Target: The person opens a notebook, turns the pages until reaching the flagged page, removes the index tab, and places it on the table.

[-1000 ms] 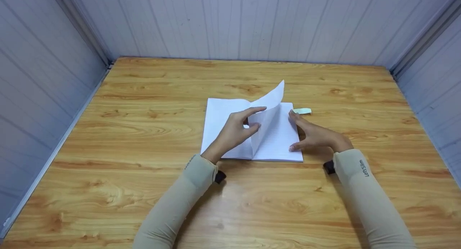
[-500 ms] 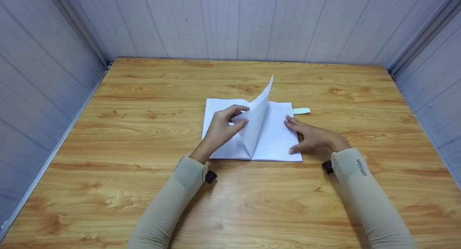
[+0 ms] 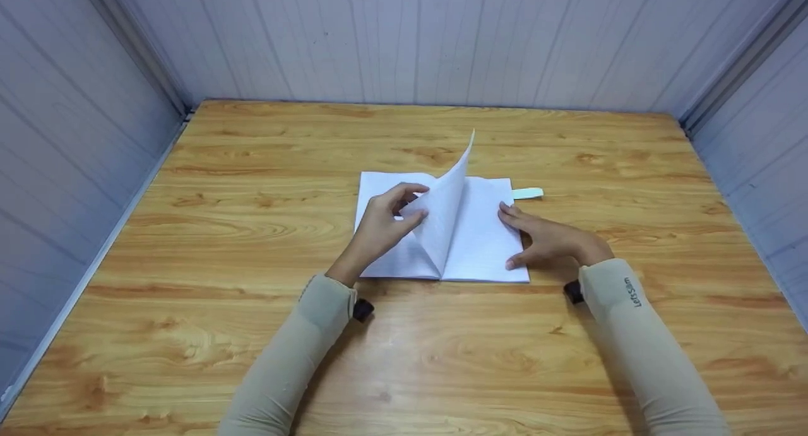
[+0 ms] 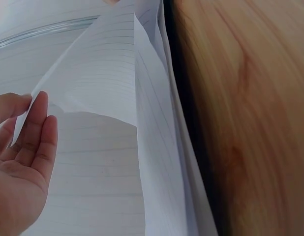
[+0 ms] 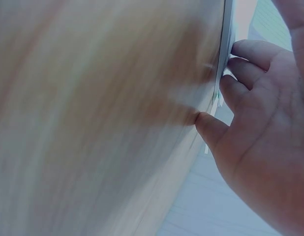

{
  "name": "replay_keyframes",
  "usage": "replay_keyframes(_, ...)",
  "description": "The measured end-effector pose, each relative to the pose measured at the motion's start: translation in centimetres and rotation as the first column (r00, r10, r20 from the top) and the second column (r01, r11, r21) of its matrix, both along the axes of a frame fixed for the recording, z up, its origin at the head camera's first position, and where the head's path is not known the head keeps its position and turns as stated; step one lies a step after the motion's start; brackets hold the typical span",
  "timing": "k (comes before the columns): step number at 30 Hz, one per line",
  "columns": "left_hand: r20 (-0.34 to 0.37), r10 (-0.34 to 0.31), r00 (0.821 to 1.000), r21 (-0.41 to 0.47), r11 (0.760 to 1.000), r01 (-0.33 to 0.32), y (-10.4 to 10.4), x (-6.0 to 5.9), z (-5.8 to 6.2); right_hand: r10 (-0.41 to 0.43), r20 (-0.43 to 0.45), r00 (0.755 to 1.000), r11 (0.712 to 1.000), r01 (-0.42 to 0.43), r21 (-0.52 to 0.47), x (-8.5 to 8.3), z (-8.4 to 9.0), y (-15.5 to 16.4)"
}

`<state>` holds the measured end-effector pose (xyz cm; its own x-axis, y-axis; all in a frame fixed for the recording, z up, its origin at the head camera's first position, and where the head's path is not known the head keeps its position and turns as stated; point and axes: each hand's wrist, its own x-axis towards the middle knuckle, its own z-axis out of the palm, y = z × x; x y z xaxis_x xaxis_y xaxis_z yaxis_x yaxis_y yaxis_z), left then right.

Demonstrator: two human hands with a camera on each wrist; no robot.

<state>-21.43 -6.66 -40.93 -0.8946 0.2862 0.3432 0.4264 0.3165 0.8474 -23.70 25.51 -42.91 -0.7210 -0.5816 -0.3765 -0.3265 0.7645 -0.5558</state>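
Observation:
An open notebook (image 3: 483,240) with white ruled pages lies on the table. One lifted page (image 3: 447,202) stands up from the middle fold and curves over to the left. My left hand (image 3: 382,224) pinches its free edge between thumb and fingers. In the left wrist view, that page (image 4: 98,73) runs between the thumb and fingertips of the left hand (image 4: 26,152). My right hand (image 3: 555,240) rests at the notebook's right edge, fingertips and thumb touching the right-hand page. The right wrist view has the right hand (image 5: 260,118) with its fingers bent loosely by the notebook's edge.
A pale green strip (image 3: 528,194) sticks out past the notebook's upper right edge. Wood-grain table (image 3: 442,360) surrounds the notebook. Light panelled walls (image 3: 404,45) rise behind the table and on both sides.
My left hand has moved left, drawing the page over from the right side to just past upright. The right hand's fingertips have slid slightly lower on the page edge.

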Motion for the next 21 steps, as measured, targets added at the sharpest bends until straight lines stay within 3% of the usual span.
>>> replay_keyframes(15, -0.104, -0.059, 0.993, -0.091, 0.995, 0.050, -1.3, -0.1, -0.3, -0.004, 0.018, 1.000, 1.000, 0.004, -0.018, 0.0, -0.1, -0.1)
replay_keyframes(21, -0.150, -0.089, 0.985, -0.164, 0.984, 0.064, -1.8, -0.2, -0.5, -0.009, 0.024, 1.000, 1.000, 0.009, -0.008, 0.0, -0.1, -0.1)
